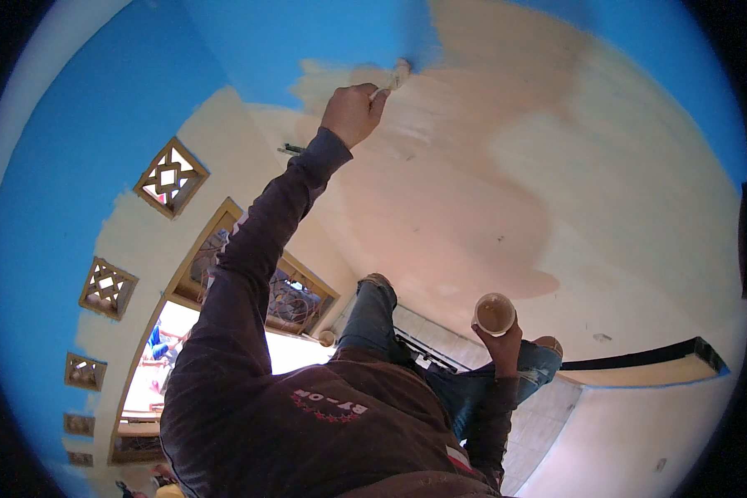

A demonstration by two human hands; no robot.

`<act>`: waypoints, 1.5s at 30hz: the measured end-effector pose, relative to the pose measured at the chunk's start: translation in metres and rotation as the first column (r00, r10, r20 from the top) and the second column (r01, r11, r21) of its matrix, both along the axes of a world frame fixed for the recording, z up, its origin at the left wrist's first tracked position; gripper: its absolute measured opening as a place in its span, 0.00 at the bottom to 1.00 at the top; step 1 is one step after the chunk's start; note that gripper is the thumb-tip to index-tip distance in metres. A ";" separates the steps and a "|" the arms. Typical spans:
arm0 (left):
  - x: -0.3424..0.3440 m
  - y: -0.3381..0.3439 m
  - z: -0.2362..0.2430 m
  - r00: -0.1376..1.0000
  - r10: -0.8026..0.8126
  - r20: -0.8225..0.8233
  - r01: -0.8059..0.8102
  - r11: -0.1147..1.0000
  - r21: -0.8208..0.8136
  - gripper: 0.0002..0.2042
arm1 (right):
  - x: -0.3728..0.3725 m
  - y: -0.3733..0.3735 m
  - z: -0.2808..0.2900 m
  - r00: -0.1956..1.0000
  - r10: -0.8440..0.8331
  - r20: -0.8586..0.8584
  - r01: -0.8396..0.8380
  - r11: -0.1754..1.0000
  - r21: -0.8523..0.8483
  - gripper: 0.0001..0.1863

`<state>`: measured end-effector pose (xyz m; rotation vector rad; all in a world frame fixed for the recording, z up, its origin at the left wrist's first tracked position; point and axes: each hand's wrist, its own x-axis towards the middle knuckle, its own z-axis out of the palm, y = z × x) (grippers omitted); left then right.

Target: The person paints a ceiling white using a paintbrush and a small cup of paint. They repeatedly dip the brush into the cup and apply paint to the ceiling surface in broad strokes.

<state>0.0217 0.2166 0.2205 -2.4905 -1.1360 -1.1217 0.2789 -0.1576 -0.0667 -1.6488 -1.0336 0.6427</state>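
Note:
My left hand is raised high with the arm outstretched, its fingers closed round the handle of a paintbrush. The bristles are at the wall where bright blue paint meets a cream-beige coat. Part of that coat looks darker, as if wet. Low on the right, beside my bent knee, my right hand grips a round cup from below and the side. Beige paint shows inside the tilted cup.
Several lattice vent blocks line the left wall above a wooden-framed window and a bright opening. A small metal fitting sits near the corner. At right a dark-edged ledge juts out. My jeans-clad legs are spread below the wall.

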 end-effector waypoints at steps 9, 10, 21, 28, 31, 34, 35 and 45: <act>0.003 -0.013 0.021 0.976 -0.130 0.175 0.143 0.988 -0.060 0.18 | 0.001 -0.003 0.001 0.999 -0.046 -0.009 0.046 0.998 0.029 0.38; -0.002 0.001 0.022 0.978 -0.105 0.178 0.121 0.989 -0.084 0.19 | 0.001 -0.004 0.001 0.999 -0.044 -0.017 0.045 0.998 0.036 0.38; -0.104 0.154 0.016 0.989 -0.029 0.146 0.058 0.979 -0.196 0.22 | 0.001 -0.003 0.001 0.998 -0.065 -0.001 0.065 0.997 0.042 0.38; -0.148 0.133 0.001 0.963 0.179 0.203 -0.176 0.984 -0.035 0.20 | 0.002 -0.005 0.003 0.998 -0.054 0.026 0.053 0.998 0.039 0.39; -0.167 0.139 -0.038 0.903 0.296 0.312 -0.321 0.946 0.032 0.16 | 0.001 -0.006 0.005 0.999 -0.050 0.021 0.050 0.998 0.024 0.39; -0.180 0.154 -0.056 0.818 0.533 0.216 -0.548 0.837 0.008 0.14 | 0.001 -0.004 0.001 1.000 -0.030 -0.007 0.031 0.997 0.065 0.39; -0.175 0.157 -0.055 0.831 0.522 0.193 -0.518 0.852 -0.074 0.14 | 0.002 -0.005 -0.002 0.999 -0.033 -0.008 0.033 0.997 0.068 0.39; -0.051 0.105 -0.028 0.910 0.384 0.155 -0.382 0.923 -0.044 0.17 | 0.002 -0.005 0.002 0.999 -0.050 -0.004 0.050 0.997 0.062 0.39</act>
